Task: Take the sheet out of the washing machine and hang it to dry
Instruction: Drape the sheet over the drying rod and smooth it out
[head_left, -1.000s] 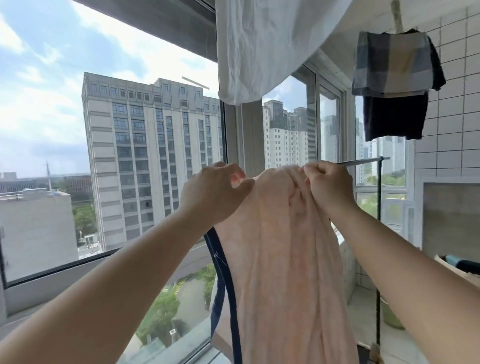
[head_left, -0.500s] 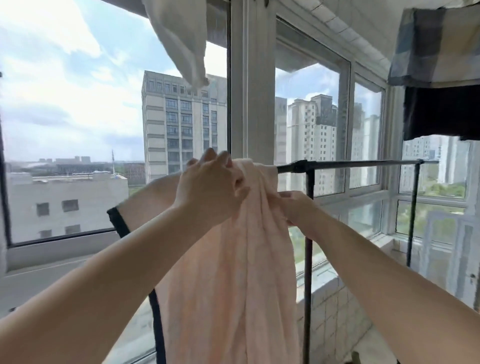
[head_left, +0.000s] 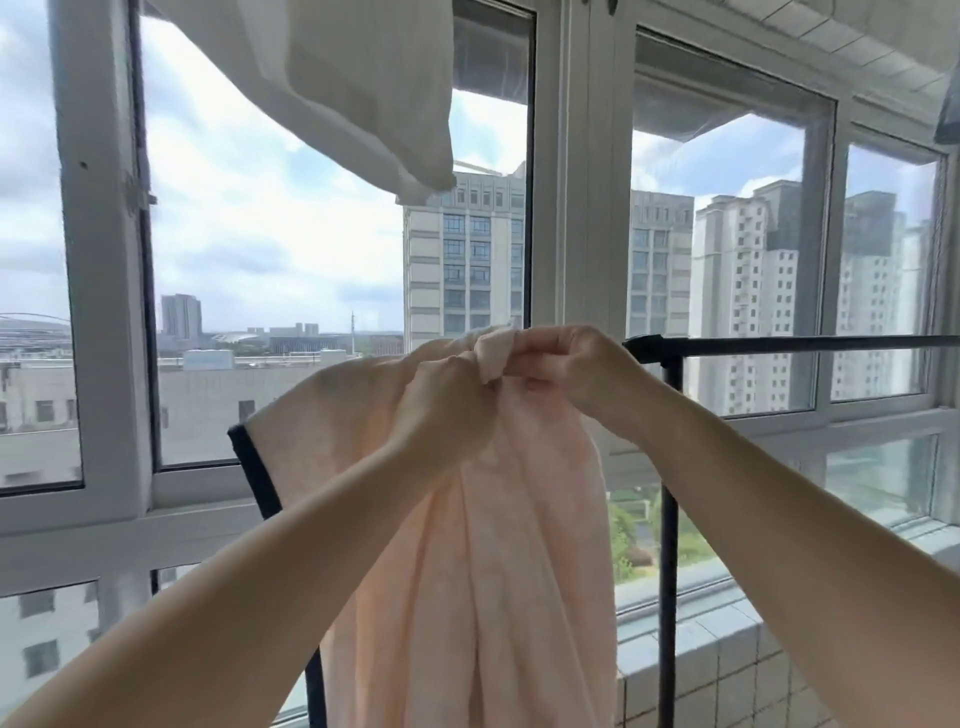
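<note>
The pale pink sheet (head_left: 519, 571) with a dark blue edge hangs bunched over the left end of a black drying rail (head_left: 779, 343). My left hand (head_left: 441, 405) grips the gathered cloth just below the top. My right hand (head_left: 566, 364) pinches a fold of the sheet at the top, right beside the rail's end joint. Both hands are close together at chest height. The sheet's lower part runs out of the bottom of the view.
The rail's black upright post (head_left: 667, 545) stands right of the sheet. A white cloth (head_left: 374, 88) hangs overhead at the top left. White-framed windows (head_left: 582, 208) close the balcony ahead, over a tiled low wall (head_left: 717, 670).
My view has swung left and closer to the windows. My right hand rose from below the sheet's top to pinch a fold beside my left hand. More sheet spreads leftward.
</note>
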